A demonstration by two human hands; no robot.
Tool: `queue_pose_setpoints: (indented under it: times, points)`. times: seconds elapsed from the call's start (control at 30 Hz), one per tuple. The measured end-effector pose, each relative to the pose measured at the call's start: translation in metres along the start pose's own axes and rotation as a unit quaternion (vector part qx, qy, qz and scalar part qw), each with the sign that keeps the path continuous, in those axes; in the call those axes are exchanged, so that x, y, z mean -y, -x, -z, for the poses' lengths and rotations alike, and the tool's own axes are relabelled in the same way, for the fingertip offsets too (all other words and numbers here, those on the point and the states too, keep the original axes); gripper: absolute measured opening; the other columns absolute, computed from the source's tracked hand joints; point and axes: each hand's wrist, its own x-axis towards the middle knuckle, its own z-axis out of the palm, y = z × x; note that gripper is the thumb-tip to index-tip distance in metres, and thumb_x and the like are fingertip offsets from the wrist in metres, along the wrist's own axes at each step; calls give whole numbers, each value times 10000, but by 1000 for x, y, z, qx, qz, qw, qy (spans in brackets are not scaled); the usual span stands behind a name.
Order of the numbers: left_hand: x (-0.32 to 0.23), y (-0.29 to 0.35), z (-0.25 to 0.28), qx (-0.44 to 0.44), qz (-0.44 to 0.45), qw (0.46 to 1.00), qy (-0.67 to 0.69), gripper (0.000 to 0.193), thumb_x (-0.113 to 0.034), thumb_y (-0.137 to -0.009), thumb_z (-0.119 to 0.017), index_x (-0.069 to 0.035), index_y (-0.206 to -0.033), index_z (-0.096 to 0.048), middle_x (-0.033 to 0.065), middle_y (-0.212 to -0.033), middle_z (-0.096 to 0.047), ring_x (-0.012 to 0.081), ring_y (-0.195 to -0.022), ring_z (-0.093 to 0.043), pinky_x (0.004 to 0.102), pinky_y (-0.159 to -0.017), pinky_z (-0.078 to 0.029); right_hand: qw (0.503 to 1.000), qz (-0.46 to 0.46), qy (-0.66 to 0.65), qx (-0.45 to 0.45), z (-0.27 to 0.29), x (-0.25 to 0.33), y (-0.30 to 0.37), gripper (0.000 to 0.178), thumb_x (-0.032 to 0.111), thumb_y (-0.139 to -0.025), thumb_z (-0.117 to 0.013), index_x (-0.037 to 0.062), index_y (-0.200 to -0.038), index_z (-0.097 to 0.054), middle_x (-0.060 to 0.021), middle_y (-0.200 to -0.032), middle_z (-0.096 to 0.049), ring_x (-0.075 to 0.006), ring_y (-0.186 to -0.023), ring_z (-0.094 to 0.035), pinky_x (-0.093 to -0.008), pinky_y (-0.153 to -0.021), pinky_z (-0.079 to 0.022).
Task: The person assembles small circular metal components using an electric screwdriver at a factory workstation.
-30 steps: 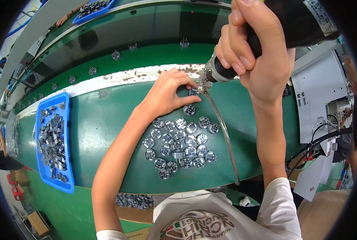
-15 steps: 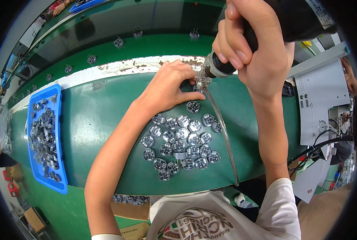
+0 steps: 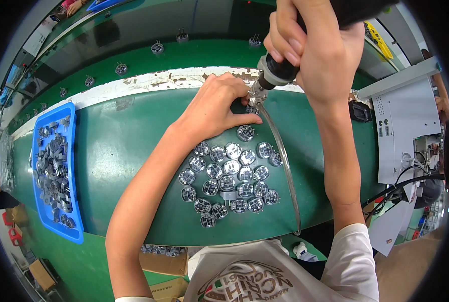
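My right hand (image 3: 322,60) wraps round the black body of an electric screwdriver (image 3: 277,73), tilted with its tip down and to the left. A metal fitting with a clear hose (image 3: 284,163) sits at the tip, and the hose runs down to the table's near edge. My left hand (image 3: 217,105) curls its thumb and fingers round a small round plug part (image 3: 253,108) under the tip. Fingers and fitting hide most of that part. Just below my thumb lies another round plug part (image 3: 245,133), above a group of several more (image 3: 231,167) with their inner faces up.
A blue tray (image 3: 74,166) heaped with grey plug parts stands at the left on the green table (image 3: 119,131). Beyond a worn white ledge (image 3: 134,86), a green belt carries spaced plug parts (image 3: 157,47). A grey metal box (image 3: 408,126) and cables are at the right.
The screwdriver and my right hand have shifted slightly left and away from me. Plug parts on the belt have moved right. My left hand keeps its place at the part.
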Motion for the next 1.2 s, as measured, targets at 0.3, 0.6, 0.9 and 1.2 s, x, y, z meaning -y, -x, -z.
queue_pose_setpoints:
  times: [0.3, 0.6, 0.9, 1.2]
  points:
    - [1, -1, -2, -12, 7, 1000, 1, 490, -398, -691, -911, 0, -796, -644, 117, -811, -666, 320, -877, -633, 440, -810, -470, 999, 12, 1, 31, 0, -8, -10, 318, 233, -1029, -660, 72, -766, -580, 49, -496, -458, -52, -366, -397, -236, -372, -321]
    - [-6, 1, 1, -10, 6, 999, -52, 571, -459, -636, -923, -64, -773, -534, 73, -811, -610, 298, -870, -557, 416, -782, -431, 990, 107, 94, -12, 10, 27, 12, 349, 347, -1077, -497, 64, -885, -562, 41, -463, -382, -84, -339, -333, -258, -362, -316]
    - [-3, 2, 1, -11, 16, 999, -44, 587, -476, -623, -926, -62, -730, -525, 70, -764, -597, 297, -850, -558, 418, -776, -434, 997, 2, -11, -82, -12, 25, 23, 303, 170, -1015, -575, 65, -748, -479, 22, -442, -379, -84, -324, -337, -244, -352, -312]
    - [-2, 1, 2, -1, 16, 999, -45, 589, -492, -633, -916, -50, -738, -541, 78, -766, -604, 305, -841, -565, 417, -781, -440, 996, -12, -44, -80, -15, 14, 24, 318, 176, -1022, -578, 66, -740, -477, 25, -459, -389, -72, -341, -345, -241, -364, -310]
